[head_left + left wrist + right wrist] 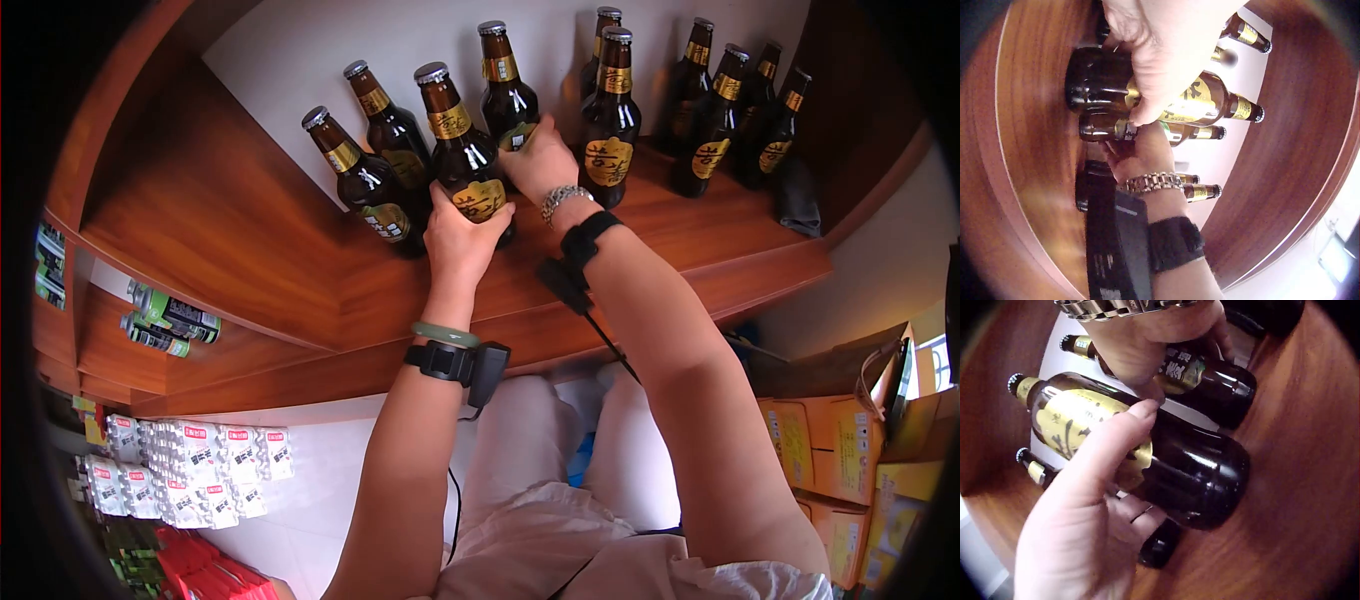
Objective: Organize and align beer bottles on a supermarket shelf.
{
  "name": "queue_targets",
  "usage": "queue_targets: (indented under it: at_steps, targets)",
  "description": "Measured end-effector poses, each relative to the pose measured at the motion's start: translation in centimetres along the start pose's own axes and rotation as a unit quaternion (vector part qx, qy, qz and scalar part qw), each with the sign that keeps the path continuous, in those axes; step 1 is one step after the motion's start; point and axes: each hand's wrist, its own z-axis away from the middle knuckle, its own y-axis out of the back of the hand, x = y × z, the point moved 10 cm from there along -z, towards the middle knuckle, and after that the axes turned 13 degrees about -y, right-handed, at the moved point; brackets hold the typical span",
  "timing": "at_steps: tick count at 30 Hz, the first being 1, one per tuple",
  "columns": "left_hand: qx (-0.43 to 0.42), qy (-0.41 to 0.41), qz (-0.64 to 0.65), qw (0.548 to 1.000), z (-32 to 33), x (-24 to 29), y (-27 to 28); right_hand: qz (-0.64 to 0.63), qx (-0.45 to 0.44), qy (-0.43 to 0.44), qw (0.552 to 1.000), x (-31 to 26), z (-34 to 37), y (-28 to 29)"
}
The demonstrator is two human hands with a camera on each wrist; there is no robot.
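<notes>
My left hand (465,235) grips the lower body of a brown beer bottle (462,150) with a gold label and silver cap. In the right wrist view its thumb lies across the gold label (1079,419). Just behind and to the right stands a second beer bottle (508,98). My right hand (540,160), with a chain bracelet (562,200) at the wrist, curls round that one's lower body, partly covering its label. The right wrist view shows this hand (1147,347) close beside the first bottle. Both bottles stand upright on the wooden shelf (640,235).
Two more beer bottles (375,195) stand left of my hands. A bottle (610,120) is close at the right, with several others (712,130) beyond it. A dark bundle (798,200) lies at the shelf's right end. Cans (175,312) sit on a lower shelf, yellow boxes (835,445) at right.
</notes>
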Motion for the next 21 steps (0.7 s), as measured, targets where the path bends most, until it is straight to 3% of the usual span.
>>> queue_targets:
  at_steps: [15, 21]
  targets:
    - [-0.025, -0.015, 0.053, 0.998, -0.2, -1.4, -0.6, 0.023, -0.047, 0.012, 0.999, 3.2, 9.9, 8.0]
    - [-0.025, -0.04, 0.072, 0.996, -0.9, -1.5, -1.1, 0.011, -0.006, 0.032, 0.999, 7.2, 9.8, 13.4]
